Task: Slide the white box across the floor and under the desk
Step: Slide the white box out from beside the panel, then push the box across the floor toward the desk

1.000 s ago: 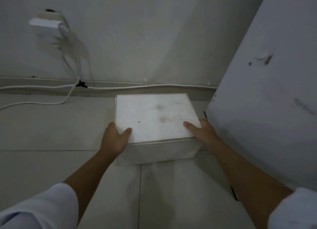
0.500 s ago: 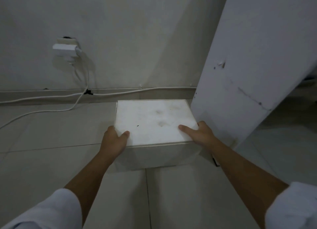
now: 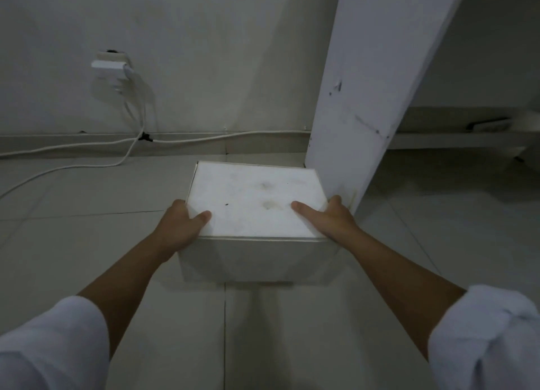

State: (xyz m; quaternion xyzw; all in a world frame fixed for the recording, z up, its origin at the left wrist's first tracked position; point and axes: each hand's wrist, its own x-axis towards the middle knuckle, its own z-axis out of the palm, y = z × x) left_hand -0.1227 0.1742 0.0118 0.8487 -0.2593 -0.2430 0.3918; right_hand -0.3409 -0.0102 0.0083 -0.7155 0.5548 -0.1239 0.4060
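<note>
The white box [image 3: 251, 196] sits on the tiled floor, its lid smudged with a few dark marks. My left hand [image 3: 181, 226] grips its near left corner, thumb on the lid. My right hand [image 3: 327, 220] grips the near right corner, thumb also on top. The desk's white side panel [image 3: 368, 83] stands upright just right of the box, almost touching its right edge. Right of the panel lies the dark space under the desk [image 3: 455, 191].
A white adapter [image 3: 109, 65] is plugged into a wall socket at the left, with white cables [image 3: 87, 167] running down and along the skirting and floor. A dim object [image 3: 488, 125] lies by the wall under the desk. Open floor tiles lie to the left and in front.
The view has shifted so the desk panel shows its front edge and the space under the desk has come into sight. The box has come a little nearer along the panel. Both hands keep their grip.
</note>
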